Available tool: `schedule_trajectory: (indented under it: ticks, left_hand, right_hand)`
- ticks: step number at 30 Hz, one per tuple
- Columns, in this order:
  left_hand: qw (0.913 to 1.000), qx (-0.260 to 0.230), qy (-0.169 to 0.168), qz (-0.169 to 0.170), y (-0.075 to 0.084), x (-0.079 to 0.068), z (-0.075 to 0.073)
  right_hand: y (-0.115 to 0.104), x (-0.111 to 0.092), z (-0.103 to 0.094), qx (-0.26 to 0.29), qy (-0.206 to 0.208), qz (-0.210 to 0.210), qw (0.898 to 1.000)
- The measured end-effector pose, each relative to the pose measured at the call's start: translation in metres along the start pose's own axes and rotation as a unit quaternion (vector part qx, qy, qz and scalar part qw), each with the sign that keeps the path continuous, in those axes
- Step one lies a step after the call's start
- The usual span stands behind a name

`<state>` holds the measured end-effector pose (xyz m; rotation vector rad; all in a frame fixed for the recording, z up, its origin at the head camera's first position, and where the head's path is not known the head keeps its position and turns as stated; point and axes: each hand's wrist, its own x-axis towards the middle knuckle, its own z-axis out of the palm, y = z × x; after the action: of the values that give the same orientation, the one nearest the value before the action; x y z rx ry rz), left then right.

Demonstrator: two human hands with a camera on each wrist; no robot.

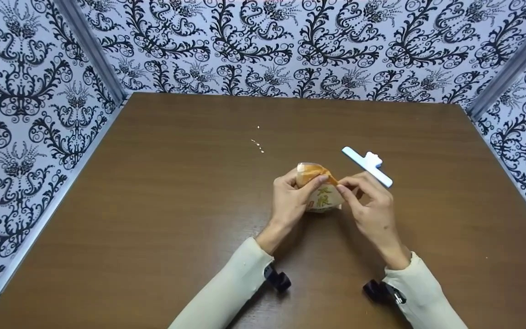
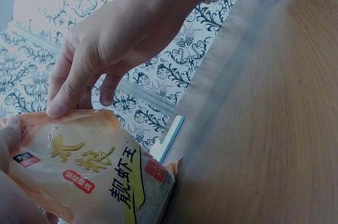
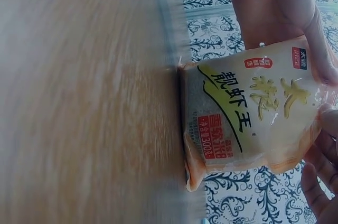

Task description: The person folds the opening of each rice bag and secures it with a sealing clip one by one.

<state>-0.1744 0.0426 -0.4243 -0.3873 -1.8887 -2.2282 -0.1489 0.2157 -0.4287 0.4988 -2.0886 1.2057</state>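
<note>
A food bag (image 1: 324,196) in cream and orange plastic, with gold and black Chinese lettering, stands upright on the table. My left hand (image 1: 289,197) grips its upper left side, thumb lying on the front near the top. At the upper right corner, my right hand (image 1: 372,208) pinches the orange top edge between thumb and fingers. The bag's front (image 2: 90,155) faces the left wrist view, and its lower end (image 3: 211,123) meets the table in the right wrist view. The top edge looks folded; whether the bag is sealed cannot be told.
A light blue and white bag clip (image 1: 367,165) lies just beyond my right hand. Small white crumbs (image 1: 258,145) are scattered on the brown table (image 1: 153,205) farther back. Patterned walls (image 1: 263,50) with grey corner posts enclose the table's back and sides.
</note>
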Motion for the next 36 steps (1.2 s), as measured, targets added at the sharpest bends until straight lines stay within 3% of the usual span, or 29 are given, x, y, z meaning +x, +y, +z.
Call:
schedule_trajectory:
  ticks: [36]
  left_hand:
    - [1.0,0.002,0.006,0.002,-0.0005,-0.0002,0.0005]
  right_hand:
    - [0.0078,-0.0045,-0.0081,-0.015,-0.012,-0.002,1.0]
